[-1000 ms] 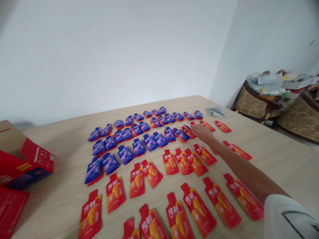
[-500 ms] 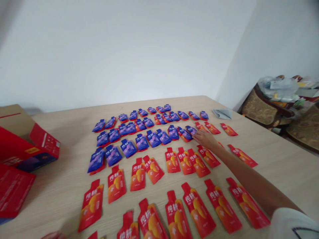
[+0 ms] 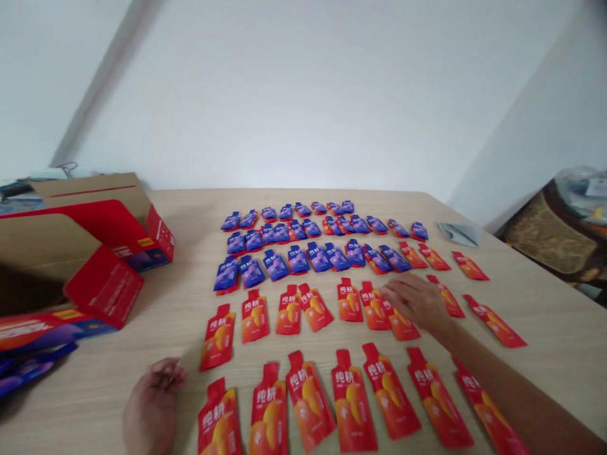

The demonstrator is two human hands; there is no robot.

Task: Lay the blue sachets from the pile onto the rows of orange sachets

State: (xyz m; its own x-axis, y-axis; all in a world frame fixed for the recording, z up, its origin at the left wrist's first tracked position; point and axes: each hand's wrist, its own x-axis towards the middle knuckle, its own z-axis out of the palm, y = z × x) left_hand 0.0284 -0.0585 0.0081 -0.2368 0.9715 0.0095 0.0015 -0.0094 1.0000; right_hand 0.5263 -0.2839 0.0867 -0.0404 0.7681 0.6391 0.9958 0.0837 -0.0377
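My left hand [image 3: 152, 401] rests by the table's near left side with its fingers curled in and no object visible in them. It lies left of the red pouches with yellow fruit prints, nearest to a red pouch [image 3: 218, 338]. My right hand [image 3: 420, 303] is over the row of red pouches, fingers stretched out, partly covering a red pouch [image 3: 402, 323]. Just beyond its fingertips lies a purple pouch [image 3: 395, 258] at the right end of the nearest purple row. Purple pouches in the farther rows, such as this purple pouch [image 3: 298, 259], mostly lie on top of red ones.
Two open red cardboard boxes stand on the left: a nearer box [image 3: 107, 287] and a farther box [image 3: 159, 234]. Purple pouches [image 3: 38, 370] lie beside the nearer one. A folded grey sheet [image 3: 459, 234] lies at the far right. Beyond the table is a patterned chair [image 3: 545, 221].
My right hand has drawn back toward me from the purple pouch at the row's end, leaving it there. My left hand has come further into view. The view has turned left.
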